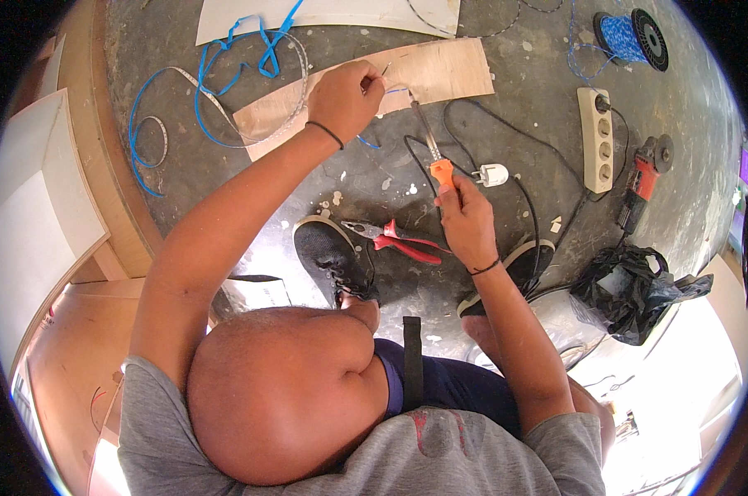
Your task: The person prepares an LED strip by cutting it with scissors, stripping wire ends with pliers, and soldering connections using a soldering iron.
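My right hand (pixel 466 217) is closed round the orange handle of a soldering iron (pixel 424 126), whose metal shaft points up and away. Its tip meets a thin blue-and-white wire (pixel 398 89) over a strip of plywood (pixel 452 71). Further left, my left hand (pixel 347 97) pinches that wire between thumb and fingers; the exact grip is partly hidden. Beside the left hand lies a coiled LED strip (pixel 198 81) with blue backing. Red-handled pliers (pixel 397 240) rest on the floor between my shoes.
At the right are a white power strip (pixel 595 142), a red angle grinder (pixel 643 183), a spool of blue cord (pixel 630 38) and a black plastic bag (pixel 622 291). A white plug (pixel 491 174) with black cable lies near my right hand. A white board (pixel 328 15) lies at the far edge.
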Available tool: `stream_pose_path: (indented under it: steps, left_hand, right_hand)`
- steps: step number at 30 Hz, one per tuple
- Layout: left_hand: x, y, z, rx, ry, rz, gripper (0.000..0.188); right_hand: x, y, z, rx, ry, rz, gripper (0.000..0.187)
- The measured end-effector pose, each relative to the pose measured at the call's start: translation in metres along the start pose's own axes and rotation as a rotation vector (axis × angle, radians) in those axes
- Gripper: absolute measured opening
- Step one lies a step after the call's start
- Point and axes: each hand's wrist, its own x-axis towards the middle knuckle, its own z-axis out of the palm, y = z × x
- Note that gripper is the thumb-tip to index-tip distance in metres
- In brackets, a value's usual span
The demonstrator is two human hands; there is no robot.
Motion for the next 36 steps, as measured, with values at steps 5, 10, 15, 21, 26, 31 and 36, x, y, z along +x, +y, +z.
stream_pose_path:
  steps: [5, 10, 15, 21, 26, 31, 36]
  left_hand:
    - [0.001, 0.0, -0.002, 0.027, -0.013, -0.007, 0.019]
    - [0.004, -0.005, -0.002, -0.027, -0.051, -0.001, 0.02]
    - [0.01, -0.012, -0.006, -0.023, -0.141, 0.062, 0.021]
    - [0.014, -0.014, -0.003, 0.037, -0.136, 0.054, 0.022]
    - [0.017, -0.013, -0.001, 0.073, -0.107, 0.061, 0.021]
    - [0.019, -0.014, -0.001, 0.095, -0.096, 0.102, 0.019]
    - [0.02, -0.014, -0.001, 0.081, -0.085, 0.127, 0.018]
  right_hand:
    - [0.0, 0.001, 0.001, 0.006, 0.003, -0.006, 0.028]
    - [0.0, 0.004, 0.002, 0.027, 0.01, -0.002, 0.028]
    - [0.001, 0.003, -0.001, 0.03, 0.002, 0.007, 0.028]
    - [0.0, 0.003, -0.001, 0.042, -0.009, 0.028, 0.028]
    - [0.001, 0.004, -0.002, 0.008, -0.018, 0.025, 0.028]
    - [0.002, 0.005, -0.001, 0.01, -0.01, 0.007, 0.028]
    - [0.002, 0.004, -0.001, 0.026, -0.018, 0.011, 0.027]
